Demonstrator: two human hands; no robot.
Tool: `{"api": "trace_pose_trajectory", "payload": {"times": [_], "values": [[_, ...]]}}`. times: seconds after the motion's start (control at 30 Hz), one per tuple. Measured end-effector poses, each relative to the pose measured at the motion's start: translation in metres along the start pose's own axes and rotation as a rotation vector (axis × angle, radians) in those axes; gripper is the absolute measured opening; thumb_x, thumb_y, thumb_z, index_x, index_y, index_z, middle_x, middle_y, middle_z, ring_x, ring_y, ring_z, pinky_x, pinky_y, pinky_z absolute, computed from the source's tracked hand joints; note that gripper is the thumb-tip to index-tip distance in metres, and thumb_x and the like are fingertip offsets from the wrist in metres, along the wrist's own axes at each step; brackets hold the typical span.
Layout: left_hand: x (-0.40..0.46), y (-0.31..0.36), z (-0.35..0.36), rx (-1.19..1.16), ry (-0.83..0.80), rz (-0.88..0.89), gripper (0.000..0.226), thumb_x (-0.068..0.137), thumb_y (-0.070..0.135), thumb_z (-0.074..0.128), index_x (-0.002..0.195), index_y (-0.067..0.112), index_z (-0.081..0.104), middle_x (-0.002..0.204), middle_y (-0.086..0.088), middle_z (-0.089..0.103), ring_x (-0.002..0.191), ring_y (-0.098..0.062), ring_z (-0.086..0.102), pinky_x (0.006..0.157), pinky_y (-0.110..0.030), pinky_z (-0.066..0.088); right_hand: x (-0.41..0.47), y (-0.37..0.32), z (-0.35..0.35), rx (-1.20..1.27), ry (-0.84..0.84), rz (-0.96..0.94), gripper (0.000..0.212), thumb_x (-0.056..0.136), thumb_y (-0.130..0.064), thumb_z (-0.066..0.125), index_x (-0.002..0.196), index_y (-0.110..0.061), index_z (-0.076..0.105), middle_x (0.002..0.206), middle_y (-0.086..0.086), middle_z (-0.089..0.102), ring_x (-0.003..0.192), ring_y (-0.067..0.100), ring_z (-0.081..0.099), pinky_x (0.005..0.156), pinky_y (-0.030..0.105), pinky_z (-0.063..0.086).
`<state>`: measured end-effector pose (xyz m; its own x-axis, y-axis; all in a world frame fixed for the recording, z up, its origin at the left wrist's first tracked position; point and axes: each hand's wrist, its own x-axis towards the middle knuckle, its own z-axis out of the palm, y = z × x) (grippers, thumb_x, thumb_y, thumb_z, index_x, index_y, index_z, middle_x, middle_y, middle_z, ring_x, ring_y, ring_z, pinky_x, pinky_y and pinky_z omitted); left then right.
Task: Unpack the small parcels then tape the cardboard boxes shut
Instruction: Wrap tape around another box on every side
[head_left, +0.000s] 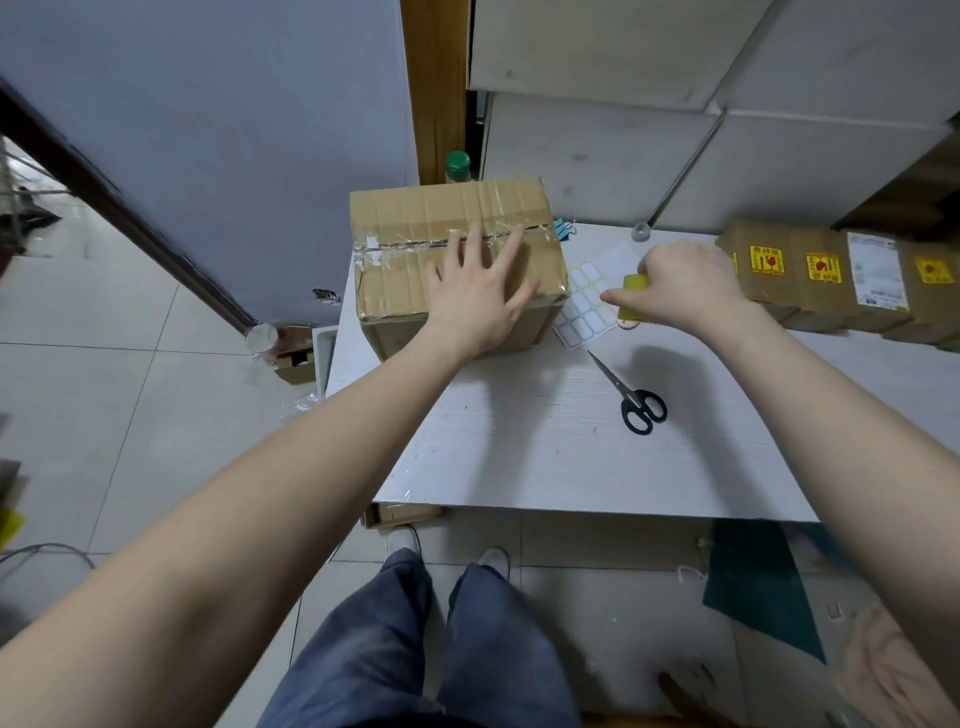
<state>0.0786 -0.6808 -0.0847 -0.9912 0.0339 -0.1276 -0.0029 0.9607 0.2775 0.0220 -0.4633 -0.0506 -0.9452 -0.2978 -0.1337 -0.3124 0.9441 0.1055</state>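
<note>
Left hand (480, 291) flat, fingers spread, pressing the taped cardboard box (452, 260) at table's (545, 457) eleven o'clock, right hand (680, 286) gripping yellow tape roll (635, 297) at two o'clock, scissors (631, 397) centre, small parcels (841, 280) far right.

Both arms are bare from hand to upper edge of view, with no sleeves, watch or rings showing on the left hand (475, 291) or right hand (680, 288). Below, 2 legs wear blue-grey denim jeans (415, 649) and 2 pale, whitish shoes (402, 540).
</note>
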Motion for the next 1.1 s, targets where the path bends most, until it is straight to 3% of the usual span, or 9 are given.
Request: {"api": "trace_pose_trajectory", "payload": {"times": [0.1,0.4,0.53,0.67,0.77,0.83,0.93,1.03,1.1], "values": [[-0.001,-0.004,0.011,0.173,-0.077,0.052,0.066,0.094,0.065,0.019,0.152,0.039,0.000,0.161,-0.009,-0.008,0.146,-0.038,-0.007,0.113,-0.061,0.007,-0.003,0.001,0.000,0.020,-0.002,0.004,0.058,0.082,-0.060,0.056,0.052,-0.012,0.044,0.055,0.002,0.040,0.067,0.028,0.044,0.060,0.031,0.026],[-0.006,-0.030,0.013,0.370,-0.049,0.217,0.063,0.099,0.053,0.029,0.151,0.037,-0.002,0.161,-0.010,-0.003,0.145,-0.041,0.001,0.110,-0.059,0.019,-0.021,0.004,0.005,0.110,0.008,-0.058,0.061,0.081,-0.064,0.057,0.055,-0.010,0.044,0.053,0.000,0.037,0.068,0.030,0.046,0.062,0.033,0.022],[-0.010,-0.051,0.004,0.417,-0.080,0.341,0.063,0.101,0.045,0.035,0.150,0.041,-0.005,0.161,-0.007,-0.006,0.147,-0.037,-0.001,0.111,-0.063,0.013,-0.027,-0.008,0.005,0.161,0.004,-0.138,0.051,0.081,-0.059,0.058,0.080,-0.009,0.069,0.061,0.004,0.051,0.075,0.031,0.052,0.060,0.032,0.029],[-0.016,-0.079,-0.009,0.430,-0.135,0.478,0.059,0.101,0.037,0.031,0.151,0.041,0.000,0.162,-0.003,-0.006,0.147,-0.035,-0.003,0.113,-0.062,0.005,-0.033,-0.028,0.005,0.239,-0.068,-0.243,0.051,0.078,-0.065,0.059,0.063,-0.016,0.056,0.056,-0.001,0.045,0.077,0.030,0.056,0.057,0.032,0.029],[-0.020,-0.095,-0.019,0.442,-0.182,0.506,0.063,0.101,0.031,0.040,0.150,0.042,0.001,0.162,0.000,-0.007,0.147,-0.033,-0.009,0.115,-0.060,0.001,-0.036,-0.049,0.008,0.250,-0.098,-0.324,0.056,0.075,-0.072,0.056,0.077,-0.016,0.064,0.068,0.008,0.061,0.079,0.029,0.058,0.056,0.031,0.034],[-0.022,-0.099,-0.027,0.405,-0.235,0.479,0.064,0.098,0.044,0.041,0.150,0.043,0.005,0.161,0.002,-0.008,0.147,-0.029,-0.014,0.114,-0.057,-0.006,-0.037,-0.058,0.009,0.269,-0.089,-0.331,0.059,0.075,-0.072,0.055,0.075,-0.014,0.062,0.063,0.006,0.059,0.073,0.028,0.057,0.049,0.028,0.026],[-0.032,-0.086,-0.031,0.141,-0.177,0.364,0.060,0.090,0.062,0.033,0.145,0.036,0.034,0.161,0.002,0.009,0.148,-0.021,-0.004,0.117,-0.050,-0.003,-0.038,-0.065,0.006,0.297,-0.049,-0.311,0.057,0.078,-0.067,0.057,0.068,-0.012,0.057,0.051,-0.002,0.043,0.063,0.025,0.048,0.046,0.028,0.017],[-0.040,-0.050,-0.016,-0.268,0.120,0.155,0.040,0.103,0.034,0.035,0.136,0.016,0.049,0.152,-0.009,0.031,0.142,-0.024,0.025,0.114,-0.034,0.017,-0.037,-0.065,0.005,0.303,-0.026,-0.299,0.055,0.080,-0.065,0.057,0.068,-0.012,0.058,0.049,-0.004,0.039,0.062,0.023,0.045,0.046,0.027,0.016],[-0.037,-0.028,-0.003,-0.379,0.171,-0.036,0.044,0.103,0.029,0.036,0.143,0.011,0.040,0.155,-0.012,0.026,0.143,-0.025,0.023,0.116,-0.034,0.017,-0.036,-0.065,0.004,0.287,-0.026,-0.307,0.057,0.078,-0.068,0.057,0.070,-0.011,0.059,0.051,-0.004,0.038,0.064,0.024,0.044,0.046,0.026,0.016]]}}
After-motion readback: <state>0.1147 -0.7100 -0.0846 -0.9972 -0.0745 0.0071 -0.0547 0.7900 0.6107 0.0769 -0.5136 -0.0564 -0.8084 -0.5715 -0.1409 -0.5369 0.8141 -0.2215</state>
